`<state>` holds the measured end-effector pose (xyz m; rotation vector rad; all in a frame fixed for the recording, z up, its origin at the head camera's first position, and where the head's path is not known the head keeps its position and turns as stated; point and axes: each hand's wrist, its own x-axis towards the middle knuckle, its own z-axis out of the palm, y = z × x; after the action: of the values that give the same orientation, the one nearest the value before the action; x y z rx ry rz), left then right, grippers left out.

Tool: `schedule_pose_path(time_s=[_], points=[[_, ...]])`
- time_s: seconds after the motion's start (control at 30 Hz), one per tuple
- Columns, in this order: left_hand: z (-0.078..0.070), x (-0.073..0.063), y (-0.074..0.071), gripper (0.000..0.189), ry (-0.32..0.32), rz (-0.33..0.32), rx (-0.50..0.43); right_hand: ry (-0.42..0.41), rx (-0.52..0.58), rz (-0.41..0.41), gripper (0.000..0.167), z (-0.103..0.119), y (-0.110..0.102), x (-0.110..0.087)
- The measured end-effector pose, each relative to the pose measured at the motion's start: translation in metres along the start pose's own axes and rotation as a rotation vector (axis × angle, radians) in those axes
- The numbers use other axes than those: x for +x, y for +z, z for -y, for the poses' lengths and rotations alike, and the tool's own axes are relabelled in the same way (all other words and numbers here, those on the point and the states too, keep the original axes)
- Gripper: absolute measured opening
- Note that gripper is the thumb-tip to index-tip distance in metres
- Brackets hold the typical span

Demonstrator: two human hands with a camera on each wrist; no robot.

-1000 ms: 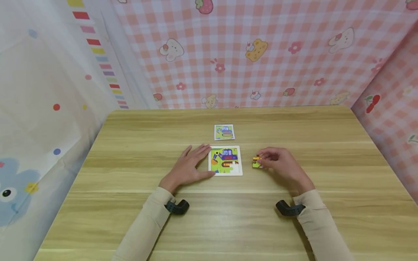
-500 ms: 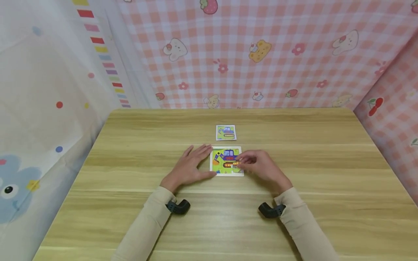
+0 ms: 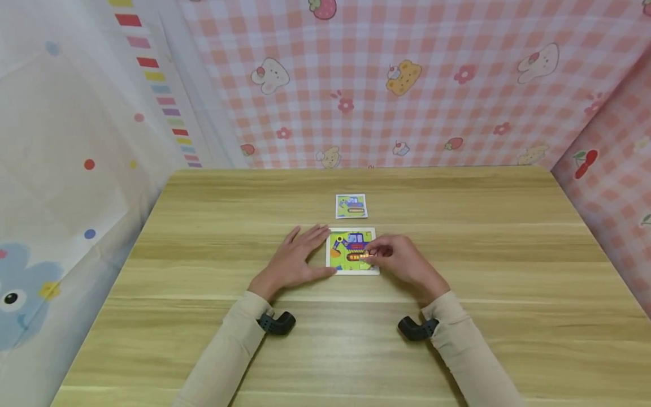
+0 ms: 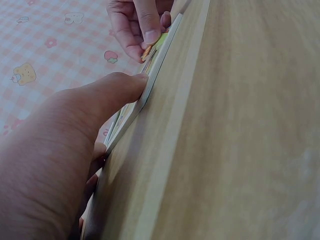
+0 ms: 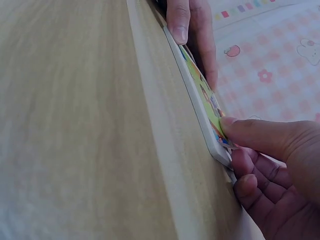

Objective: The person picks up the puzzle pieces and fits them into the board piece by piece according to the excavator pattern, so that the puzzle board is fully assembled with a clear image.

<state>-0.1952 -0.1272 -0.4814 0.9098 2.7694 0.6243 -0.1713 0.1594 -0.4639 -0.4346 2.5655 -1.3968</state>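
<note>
A square jigsaw puzzle in a white-rimmed tray [image 3: 351, 273], with a purple excavator on green, lies mid-table in the head view. My left hand [image 3: 292, 261] spreads at its left side, fingertips by the upper left corner and thumb [image 4: 127, 85] resting on the near rim. My right hand [image 3: 404, 257] is over the tray's right part and pinches a small puzzle piece [image 4: 161, 41] between thumb and fingers. Its green and orange edge shows in the left wrist view, tilted against the tray. My fingers hide much of that piece and the spot under it.
A smaller square card [image 3: 351, 206] with the same excavator picture lies just beyond the tray. The wooden table [image 3: 325, 350] ends at a pink checked cloth [image 3: 437, 107] behind, and a white patterned cloth [image 3: 66, 130] hangs at the left.
My right hand has come left from beside the tray to over its lower right part, bringing the puzzle piece with it. The left hand has stayed on the tray's left side.
</note>
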Motion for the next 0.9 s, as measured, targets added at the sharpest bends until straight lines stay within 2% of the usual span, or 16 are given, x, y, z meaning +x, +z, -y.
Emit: schedule_pose_path(time_s=[0.5,0.9], points=[[0.0009,-0.0007,0.0006,0.098,0.012,-0.009,-0.007,-0.012,-0.030,0.007,0.015,0.0032,0.0006,-0.0004],[0.0010,-0.0001,0.0008,0.098,0.019,-0.018,-0.003,0.021,-0.029,0.017,0.014,0.0054,0.0006,-0.0004]])
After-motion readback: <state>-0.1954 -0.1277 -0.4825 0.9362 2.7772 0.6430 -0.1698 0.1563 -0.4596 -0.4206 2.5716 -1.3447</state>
